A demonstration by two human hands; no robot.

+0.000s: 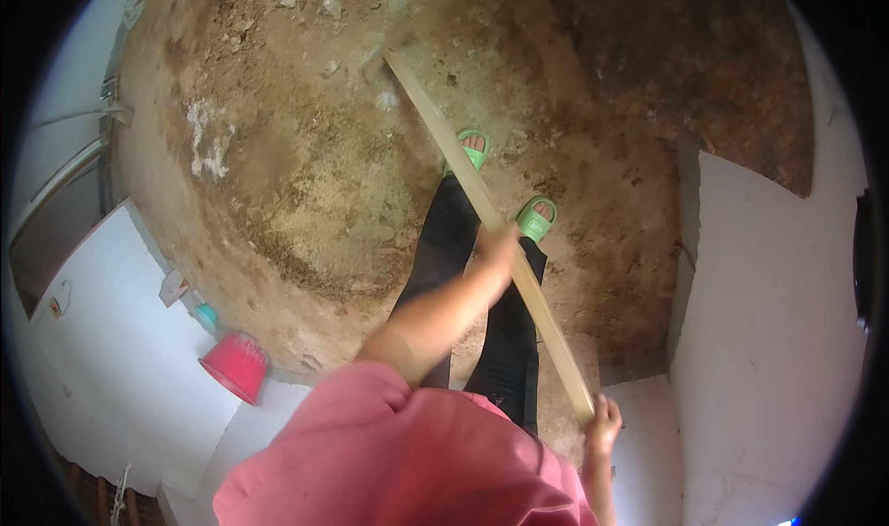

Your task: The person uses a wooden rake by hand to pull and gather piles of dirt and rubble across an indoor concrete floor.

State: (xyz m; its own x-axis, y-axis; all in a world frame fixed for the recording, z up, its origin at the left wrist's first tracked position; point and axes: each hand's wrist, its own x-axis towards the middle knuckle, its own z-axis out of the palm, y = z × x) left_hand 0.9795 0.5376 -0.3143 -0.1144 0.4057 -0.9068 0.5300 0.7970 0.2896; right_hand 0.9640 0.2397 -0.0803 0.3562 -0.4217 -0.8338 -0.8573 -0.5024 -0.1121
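Observation:
A long, straight, pale board (549,324), apparently wooden, slants across my body. Around its middle, in front of my legs, my left hand (499,245) is closed, slightly blurred. My right hand (603,418) grips the near end, low on the right beside my hip. The far end of the board reaches to the rough earthen floor (312,199) ahead of me; whether it touches cannot be made out. Part of one green sandal (474,148) is covered by the board, while the other sandal (537,219) is just right of it.
A pink bucket (236,366) stands by the white wall (132,359) at left, near a small teal object (206,314). Loose crumbs of soil and stones lie toward the upper left. On the right, a wall (757,304) with a projecting corner bounds the floor.

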